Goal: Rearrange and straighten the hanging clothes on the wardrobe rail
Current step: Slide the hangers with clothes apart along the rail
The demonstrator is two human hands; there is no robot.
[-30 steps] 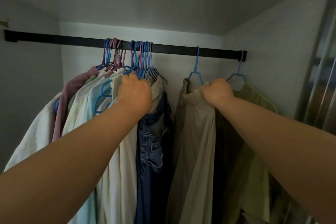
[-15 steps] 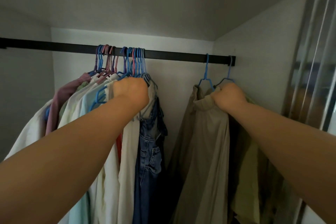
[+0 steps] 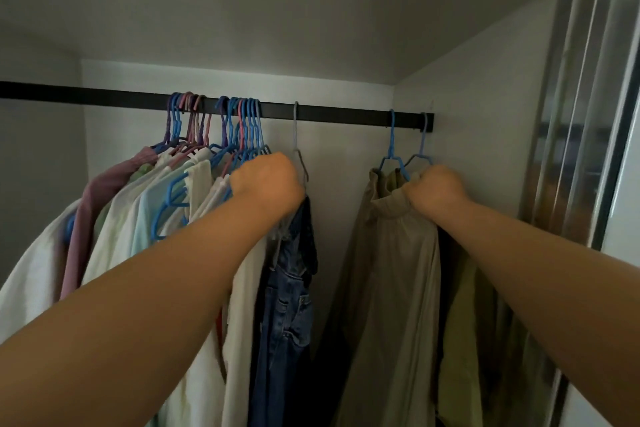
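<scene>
Left hand (image 3: pixel 266 184): fingers curled into a fist at the top of the jeans (image 3: pixel 287 305), near a grey hanger (image 3: pixel 297 146); what exactly it grips is hidden behind the fist.
Right hand (image 3: pixel 437 189): fingers curled around the collar of the beige garment (image 3: pixel 388 288), just under two blue hangers (image 3: pixel 393 149).
Rail (image 3: pixel 346 113): black, it goes across the wardrobe from the left wall to the right wall.
Left group: many blue and pink hangers (image 3: pixel 242 125) packed together, with white, pink and light blue shirts (image 3: pixel 114 218) under them.
Right group: the beige garment and an olive garment (image 3: pixel 464 340) behind it, at the right end of the rail.
Gap: bare rail between the jeans and the beige garment.
Door: a glass sliding door (image 3: pixel 595 114) at the right edge.
</scene>
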